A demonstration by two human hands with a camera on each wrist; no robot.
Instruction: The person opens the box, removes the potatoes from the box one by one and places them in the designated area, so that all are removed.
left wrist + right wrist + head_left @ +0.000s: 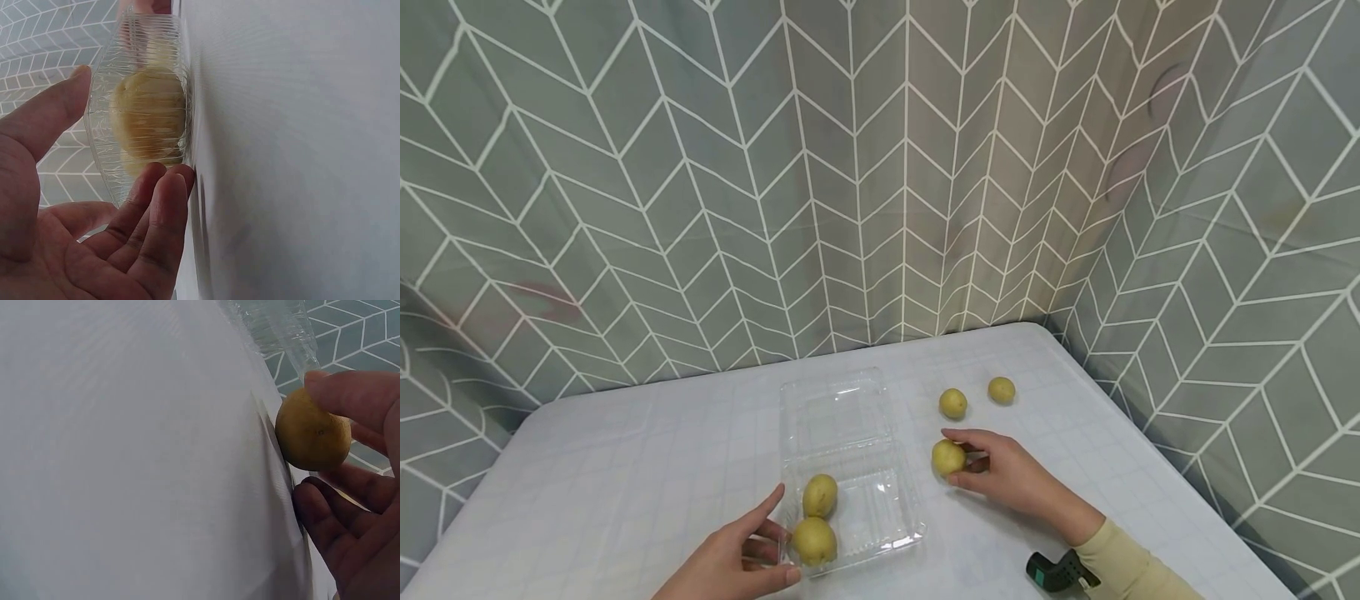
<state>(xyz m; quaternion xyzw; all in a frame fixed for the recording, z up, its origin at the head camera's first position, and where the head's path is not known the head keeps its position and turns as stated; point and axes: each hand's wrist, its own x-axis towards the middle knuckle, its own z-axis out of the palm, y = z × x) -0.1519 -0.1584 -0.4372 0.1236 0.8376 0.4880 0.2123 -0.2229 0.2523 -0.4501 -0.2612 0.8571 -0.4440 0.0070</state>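
Note:
My right hand (1011, 473) holds a round yellow fruit (949, 457) between thumb and fingers, low at the white tabletop right of the container. Close up in the right wrist view, the thumb lies on the skin of this fruit (315, 434). A clear plastic clamshell container (880, 500) lies with its lid (835, 408) folded back away from me. Two more yellow fruits, one nearer (814, 541) and one behind it (820, 496), sit along its left side. My left hand (737, 550) is at that side, fingers loosely bent; its fingertips touch the ribbed wall (144, 112).
Beyond my right hand, two loose yellow fruits lie on the table, one (952, 403) left of the other (1002, 390). A black device (1056, 572) is strapped at my right wrist. Grey patterned curtains (865, 167) hang behind and beside the white-covered table (647, 467).

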